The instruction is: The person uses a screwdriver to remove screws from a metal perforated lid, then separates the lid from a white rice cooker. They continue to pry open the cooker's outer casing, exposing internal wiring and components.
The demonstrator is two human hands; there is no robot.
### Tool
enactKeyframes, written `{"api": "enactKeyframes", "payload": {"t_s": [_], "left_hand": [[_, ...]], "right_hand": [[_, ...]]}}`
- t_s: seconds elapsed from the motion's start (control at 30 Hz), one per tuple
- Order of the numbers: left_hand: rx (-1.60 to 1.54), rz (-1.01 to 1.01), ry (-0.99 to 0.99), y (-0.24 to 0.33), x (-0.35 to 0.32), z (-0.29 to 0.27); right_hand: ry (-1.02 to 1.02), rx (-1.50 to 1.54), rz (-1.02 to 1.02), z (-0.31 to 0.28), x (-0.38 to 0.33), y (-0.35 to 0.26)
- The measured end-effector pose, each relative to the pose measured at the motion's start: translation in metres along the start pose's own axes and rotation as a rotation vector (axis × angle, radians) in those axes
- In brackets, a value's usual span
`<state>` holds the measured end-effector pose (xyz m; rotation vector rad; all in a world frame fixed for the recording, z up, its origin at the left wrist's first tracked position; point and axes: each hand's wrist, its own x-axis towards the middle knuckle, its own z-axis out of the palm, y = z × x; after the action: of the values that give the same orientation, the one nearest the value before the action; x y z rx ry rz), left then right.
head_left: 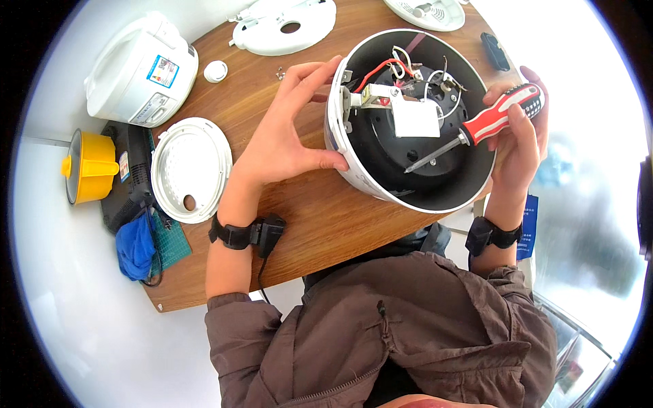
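Two hands share the work at the near edge of the table: the left hand is spread against the white outer wall of the upturned cooker shell, thumb and fingers pressing on the rim so it stays tilted with its open underside facing up, wires and a white box in plain view. The right hand has its grip clamped on the red handle of a screwdriver, the shaft angled down so its tip rests inside the dark interior, while a perforated white plate, a second cooker and a white lid lie set aside toward the left and far edges
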<state>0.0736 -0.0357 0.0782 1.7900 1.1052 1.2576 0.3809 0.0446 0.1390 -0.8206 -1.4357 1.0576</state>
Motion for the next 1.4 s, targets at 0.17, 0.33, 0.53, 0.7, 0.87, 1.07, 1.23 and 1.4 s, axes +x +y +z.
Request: {"api": "enactKeyframes", "payload": {"t_s": [0.17,0.33,0.53,0.7,0.87,1.07,1.23,1.4], "left_hand": [[0.05,-0.006,-0.018,0.001,-0.001,-0.003],[0.037,0.055,0.039,-0.001,-0.002,-0.001],[-0.004,0.068,0.027,-0.01,-0.006,0.001],[-0.149,-0.046,0.022,-0.02,-0.013,0.004],[-0.25,-0.093,0.036,-0.025,-0.015,0.012],[-0.427,-0.181,0.02,-0.018,-0.012,0.011],[-0.393,-0.213,-0.029,-0.024,-0.013,0.002],[-0.41,-0.269,0.003,-0.022,-0.011,0.004]], "right_hand": [[-0.012,-0.024,-0.019,0.003,0.001,0.002],[-0.039,-0.063,-0.008,0.001,0.001,0.003],[-0.074,-0.072,-0.011,0.003,0.003,0.004],[-0.082,-0.065,-0.04,0.004,0.004,0.009],[-0.184,-0.094,-0.074,-0.007,0.007,0.019],[-0.257,-0.035,-0.112,-0.011,0.005,0.027],[-0.029,0.037,-0.101,0.024,0.0,0.007],[0.023,0.082,-0.02,0.029,-0.003,0.001]]}}
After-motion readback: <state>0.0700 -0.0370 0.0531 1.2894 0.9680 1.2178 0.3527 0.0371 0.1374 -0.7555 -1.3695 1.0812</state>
